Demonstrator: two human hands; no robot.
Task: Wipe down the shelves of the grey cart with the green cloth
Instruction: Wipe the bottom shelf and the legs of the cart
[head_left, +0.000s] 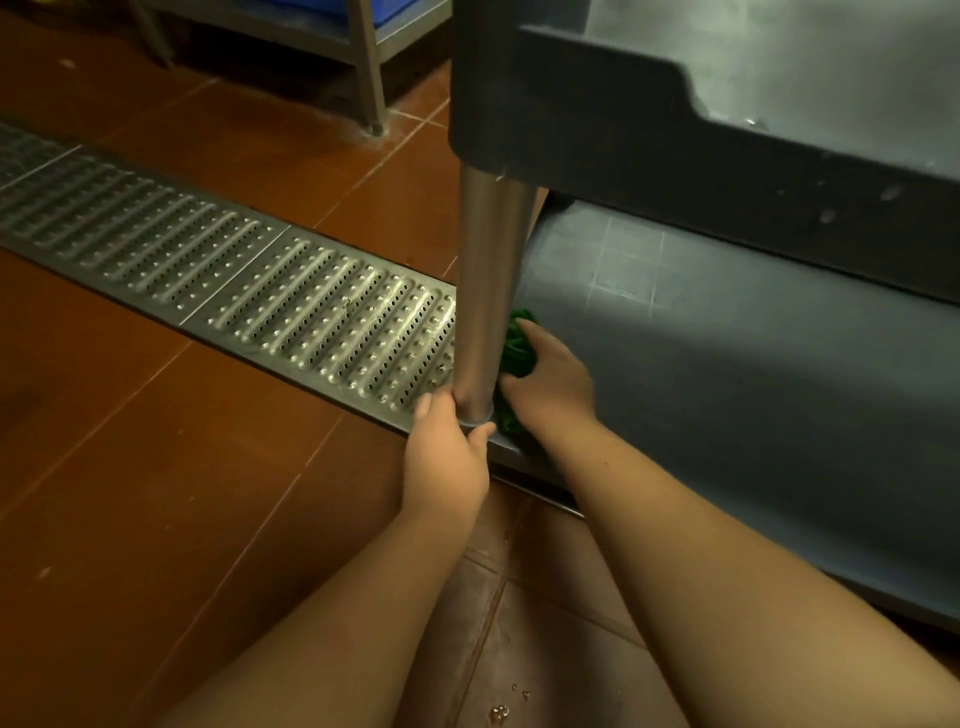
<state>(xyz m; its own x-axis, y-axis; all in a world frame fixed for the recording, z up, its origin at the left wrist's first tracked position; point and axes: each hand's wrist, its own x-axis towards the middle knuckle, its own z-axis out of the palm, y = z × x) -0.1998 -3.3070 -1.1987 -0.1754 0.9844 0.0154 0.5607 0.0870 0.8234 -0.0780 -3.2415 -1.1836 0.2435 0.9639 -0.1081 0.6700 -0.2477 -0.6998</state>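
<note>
The grey cart fills the right side, with its upper shelf (779, 78) above and its bottom shelf (727, 389) low near the floor. A round metal corner post (491, 291) joins them. My left hand (447, 457) grips the base of that post at the shelf's corner. My right hand (550, 379) holds the bunched green cloth (517, 353) against the bottom shelf just behind the post. Part of the cloth is hidden under my hand and behind the post.
A perforated metal drain grate (234, 280) runs across the brown tiled floor (156, 493) left of the cart. The leg of a steel table (371, 78) stands at the back. Water drops lie on the tiles by my arms.
</note>
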